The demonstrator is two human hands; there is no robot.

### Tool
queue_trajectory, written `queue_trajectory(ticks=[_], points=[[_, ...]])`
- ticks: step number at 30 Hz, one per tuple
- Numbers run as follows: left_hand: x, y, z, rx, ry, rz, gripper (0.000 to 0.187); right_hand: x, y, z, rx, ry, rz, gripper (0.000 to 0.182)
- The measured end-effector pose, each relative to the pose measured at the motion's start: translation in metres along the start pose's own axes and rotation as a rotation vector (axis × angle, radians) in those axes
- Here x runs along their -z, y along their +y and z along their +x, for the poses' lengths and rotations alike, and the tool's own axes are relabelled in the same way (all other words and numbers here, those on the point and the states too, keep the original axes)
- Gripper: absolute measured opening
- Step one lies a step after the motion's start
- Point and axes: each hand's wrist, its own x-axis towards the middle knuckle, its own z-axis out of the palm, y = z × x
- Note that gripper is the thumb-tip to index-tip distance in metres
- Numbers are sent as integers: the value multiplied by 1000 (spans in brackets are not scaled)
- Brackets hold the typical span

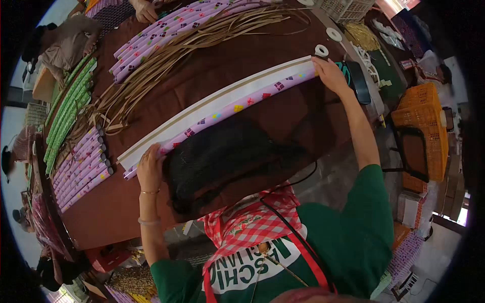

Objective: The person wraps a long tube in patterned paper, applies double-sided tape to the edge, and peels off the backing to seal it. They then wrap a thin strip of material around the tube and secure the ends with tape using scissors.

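Observation:
A long sheet of patterned wrapping paper (pixel 245 104), lilac with coloured gift motifs, lies partly rolled across the table. Its white inner side shows along the far edge, with a thin tan strip (pixel 217 96) running lengthwise. My left hand (pixel 149 164) is closed around the roll near its left end, its fingertips partly hidden. At the other end, my right hand (pixel 329 76) grips the paper's corner. A white tape roll (pixel 321 50) sits just beyond my right fingers. Close to me, a black mesh bundle (pixel 222 156) rests below the paper.
Long tan strips (pixel 166 65) lie in a heap beyond the paper. Finished-looking lilac rolls (pixel 83 169) and green rolls (pixel 70 116) are stacked at left. Another person's hand (pixel 145 11) is at the far side. An orange crate (pixel 419 131) stands at right.

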Motion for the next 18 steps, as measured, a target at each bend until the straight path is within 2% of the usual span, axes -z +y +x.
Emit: queue_trajectory(ticks=[1,3,7,10,12,18], points=[[0,0,1,1,4,-3,40,2,1,-1,3,1,-4,32],[1,0,0,50,-57,24,40,4,-14,-4,232,30,-178,31],[7,4,4,24,-45,8,41,-5,-59,-7,458,-105,18,31],[8,2,3,14,-66,-13,41,-7,-73,-3,428,-178,128,31],[5,-2,2,91,-128,-22,41,-3,-77,-1,350,-241,150,30],[1,4,0,68,-10,-11,34,3,-86,4,317,-293,238,30]])
